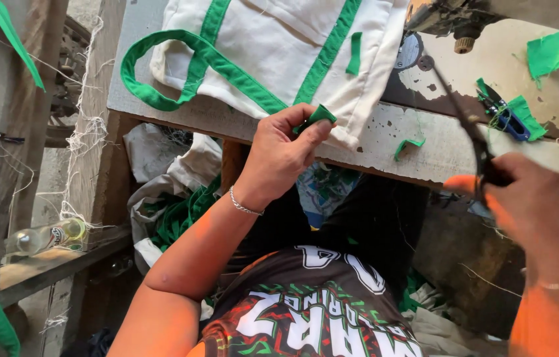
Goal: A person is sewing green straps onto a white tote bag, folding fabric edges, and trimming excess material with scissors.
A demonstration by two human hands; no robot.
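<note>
A worn sewing table [385, 135] with chipped pale paint carries a white cloth bag [273, 46] with green straps, one strap loop reaching toward the table's left edge. Right of the bag stands a sewing machine [451, 16]. Further right lie blue thread snips [507, 116] among green fabric scraps [547, 54]. A small green scrap [408, 144] lies near the front edge, below the bag's corner.

Sewing workshop: sewing machine [451, 20] on worn table [385, 132], fabric scraps [547, 53], loose threads [84, 132].
</note>
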